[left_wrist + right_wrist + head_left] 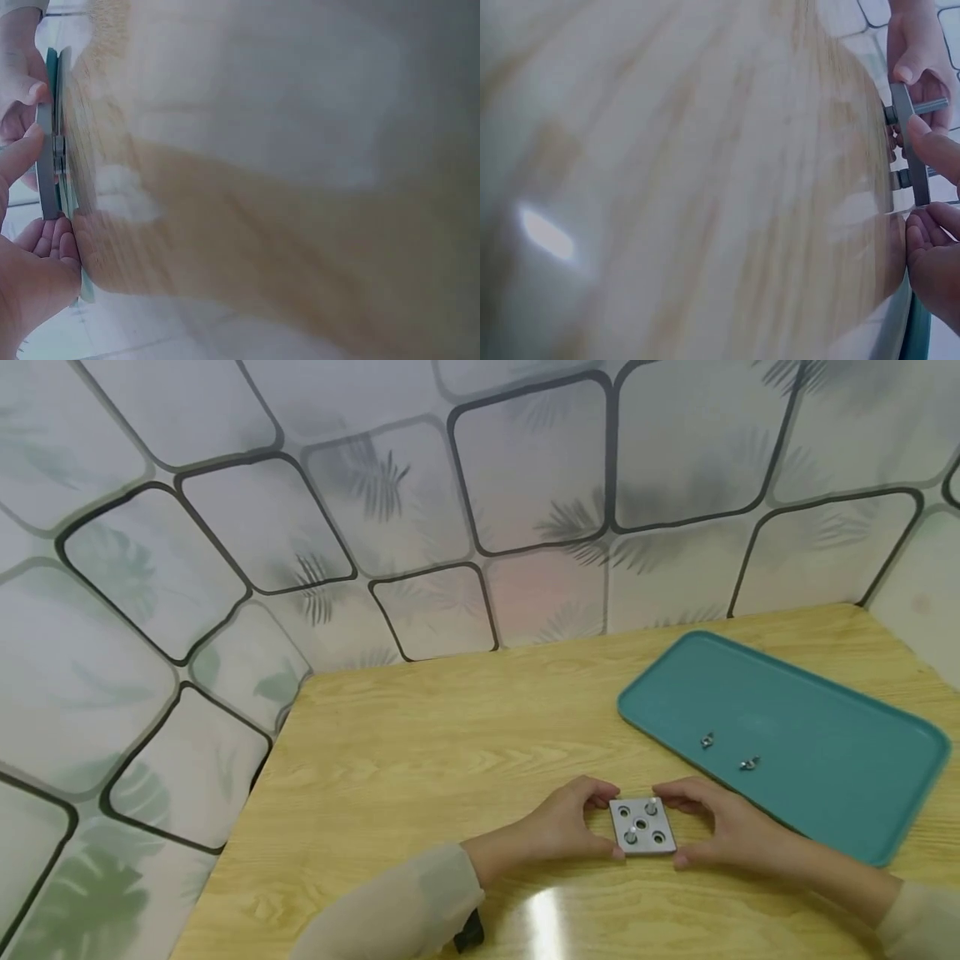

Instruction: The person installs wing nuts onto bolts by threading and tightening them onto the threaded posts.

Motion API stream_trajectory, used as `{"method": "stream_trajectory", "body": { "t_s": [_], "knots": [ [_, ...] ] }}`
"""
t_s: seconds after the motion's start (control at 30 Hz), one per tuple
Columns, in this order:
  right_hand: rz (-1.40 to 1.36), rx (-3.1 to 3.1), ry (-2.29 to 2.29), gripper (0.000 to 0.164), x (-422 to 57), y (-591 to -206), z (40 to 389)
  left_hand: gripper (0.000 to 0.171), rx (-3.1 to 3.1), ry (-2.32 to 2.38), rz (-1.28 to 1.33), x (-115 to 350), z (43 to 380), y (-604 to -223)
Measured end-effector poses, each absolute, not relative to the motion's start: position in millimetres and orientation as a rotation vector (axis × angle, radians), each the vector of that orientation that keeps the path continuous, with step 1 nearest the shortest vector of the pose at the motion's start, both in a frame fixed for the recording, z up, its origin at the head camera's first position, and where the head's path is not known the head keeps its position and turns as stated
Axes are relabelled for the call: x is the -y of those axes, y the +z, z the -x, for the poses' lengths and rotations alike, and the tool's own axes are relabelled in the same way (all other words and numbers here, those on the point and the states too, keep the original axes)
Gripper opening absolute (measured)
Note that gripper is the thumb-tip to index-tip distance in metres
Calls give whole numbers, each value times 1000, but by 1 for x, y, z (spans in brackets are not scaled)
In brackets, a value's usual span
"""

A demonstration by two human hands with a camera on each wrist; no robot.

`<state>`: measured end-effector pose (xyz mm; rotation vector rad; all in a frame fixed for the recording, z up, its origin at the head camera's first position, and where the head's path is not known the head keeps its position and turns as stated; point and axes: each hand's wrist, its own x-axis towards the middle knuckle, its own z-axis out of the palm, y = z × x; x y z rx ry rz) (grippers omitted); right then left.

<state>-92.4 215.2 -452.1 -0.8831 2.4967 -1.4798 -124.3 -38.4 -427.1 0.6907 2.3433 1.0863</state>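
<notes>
A square grey metal plate (642, 847) with several round holes lies between my two hands over the table. Two bolts stand through opposite corner holes; one shank (932, 106) points up, and the bolt heads (901, 178) sit on the underside, toward the tabletop. My left hand (558, 827) grips the plate's left side, thumb at the near corner and fingers at the far one. On the right side, my right hand (723, 827) pinches it the same way. The plate shows edge-on in the left wrist view, with a bolt head below it.
A teal tray (817, 718) lies at an angle on the right of the wooden table (420, 752). Two small shiny wing nuts (707, 740) rest in it near its left edge. Patterned panels (540, 468) rise behind and left of the table. A black object (470, 932) shows by the left sleeve.
</notes>
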Motion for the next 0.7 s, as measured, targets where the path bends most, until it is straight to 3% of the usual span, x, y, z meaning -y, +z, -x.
{"method": "stream_trajectory", "body": {
  "t_s": [0.7],
  "knots": [
    [831,-2556,-1331,68,-214,-445,89,66,-2309,1082,-744,39,126,-428]
  ]
}}
